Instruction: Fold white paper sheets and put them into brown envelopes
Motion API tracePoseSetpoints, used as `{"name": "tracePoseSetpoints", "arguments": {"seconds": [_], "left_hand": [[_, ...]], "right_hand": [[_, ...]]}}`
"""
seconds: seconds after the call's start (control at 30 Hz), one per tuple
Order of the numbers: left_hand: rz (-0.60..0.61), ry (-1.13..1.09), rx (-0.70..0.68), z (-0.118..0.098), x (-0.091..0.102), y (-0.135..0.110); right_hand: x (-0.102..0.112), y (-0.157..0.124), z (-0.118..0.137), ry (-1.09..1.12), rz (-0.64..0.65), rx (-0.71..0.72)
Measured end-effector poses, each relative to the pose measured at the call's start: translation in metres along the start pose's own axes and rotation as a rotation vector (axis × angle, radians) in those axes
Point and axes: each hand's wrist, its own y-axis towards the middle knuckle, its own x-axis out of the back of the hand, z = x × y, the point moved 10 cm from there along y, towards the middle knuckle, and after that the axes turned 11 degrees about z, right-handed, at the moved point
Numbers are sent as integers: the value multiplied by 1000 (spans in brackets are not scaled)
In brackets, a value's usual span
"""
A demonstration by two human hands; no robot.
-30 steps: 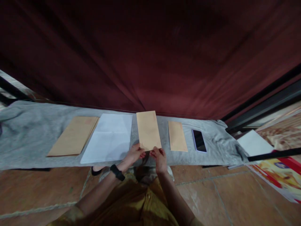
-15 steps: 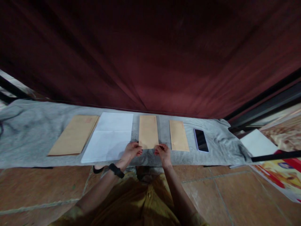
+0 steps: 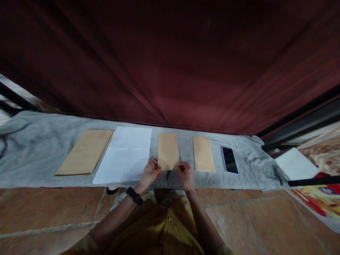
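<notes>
A narrow brown envelope [image 3: 168,150] lies flat on the grey cloth [image 3: 32,156] in front of me. My left hand [image 3: 150,172] pinches its near left corner and my right hand [image 3: 185,175] pinches its near right corner, fingers curled. A black band sits on my left wrist. To the left lies a white sheet of paper [image 3: 124,154], then a stack of larger brown envelopes [image 3: 86,151]. A second narrow brown envelope [image 3: 203,153] lies to the right.
A dark phone [image 3: 230,160] lies on the cloth right of the envelopes. A dark red curtain [image 3: 170,63] hangs behind. White paper [image 3: 296,164] and a colourful printed sheet [image 3: 321,200] sit at the right. Brown floor tiles lie below.
The envelope, held tilted up a second ago, has been lowered flat onto the cloth and squared up. Both hands stayed at its near corners.
</notes>
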Motion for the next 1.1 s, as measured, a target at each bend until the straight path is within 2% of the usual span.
{"name": "tracePoseSetpoints", "arguments": {"seconds": [0.13, 0.2, 0.3, 0.4, 0.53, 0.67, 0.73, 0.9, 0.97, 1.1], "left_hand": [[-1, 55, 13, -1, -1, -2], [-1, 89, 15, -2, -1, -2], [-2, 165, 13, -6, -1, -3], [-60, 468, -46, -21, 0, -10], [-154, 959, -125, -41, -10, -29], [-189, 1242, -170, -46, -22, -41], [-186, 1261, -284, -51, -31, -43], [-71, 1153, -736, -72, -68, -43], [-41, 1142, -783, -73, -75, -34], [-81, 1176, -696, -61, -69, -14]], "right_hand": [[8, -7, 13, -321, -44, 13], [7, -10, 29, -499, -72, 115], [-12, -14, 52, -581, -22, 351], [-33, -17, 56, -636, 58, 446], [-46, -20, 46, -723, 99, 399], [-48, -20, 42, -756, 121, 374], [-48, -20, 42, -767, 123, 372], [-49, -23, 42, -791, 98, 393], [-50, -24, 42, -801, 81, 408], [-50, -24, 43, -839, 72, 412]]}}
